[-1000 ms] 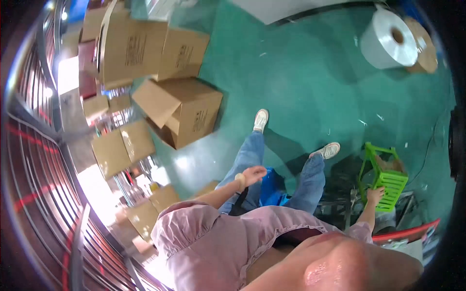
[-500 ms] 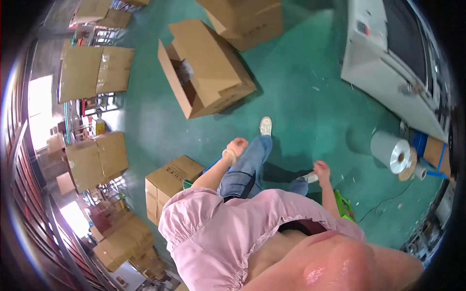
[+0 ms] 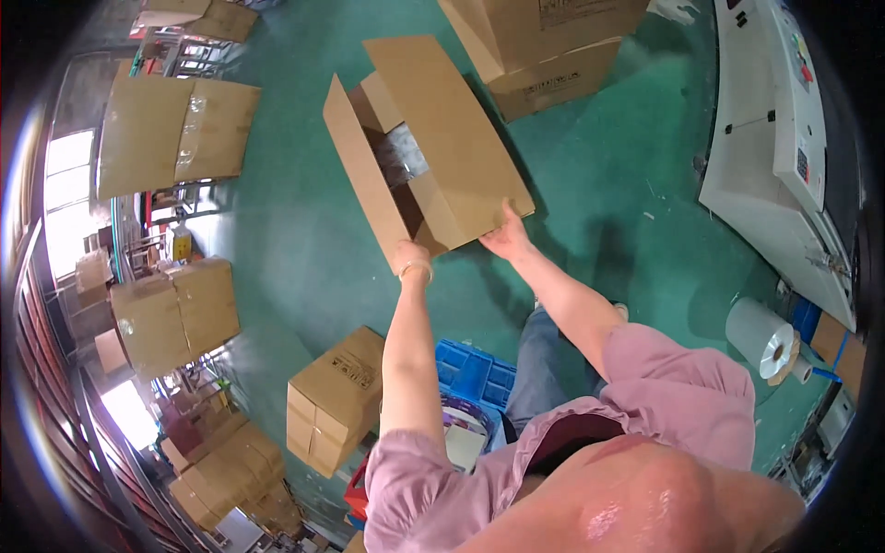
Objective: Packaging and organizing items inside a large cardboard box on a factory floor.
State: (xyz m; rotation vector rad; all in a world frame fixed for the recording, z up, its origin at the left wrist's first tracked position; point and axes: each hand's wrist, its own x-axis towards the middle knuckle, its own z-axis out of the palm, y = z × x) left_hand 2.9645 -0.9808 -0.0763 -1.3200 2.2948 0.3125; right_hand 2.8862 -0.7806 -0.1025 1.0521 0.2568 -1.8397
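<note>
Brown in the head view, the open carton (image 3: 461,138) lies just beyond the left hand (image 3: 411,253), which is clamped on the near end of its left flap (image 3: 363,170), and the right hand (image 3: 507,238), which grips its near right corner, thumb on top. Both hands, free of it half a second ago, have now closed on it, so it appears under two-handed control, with clear plastic (image 3: 402,152) showing inside, beyond the left hand.

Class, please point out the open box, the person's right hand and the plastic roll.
Open box (image 3: 452,134), head view: its broad brown panel.
Right hand (image 3: 507,237), head view: middle of the hand.
Plastic roll (image 3: 753,330), head view: its curved side.
</note>
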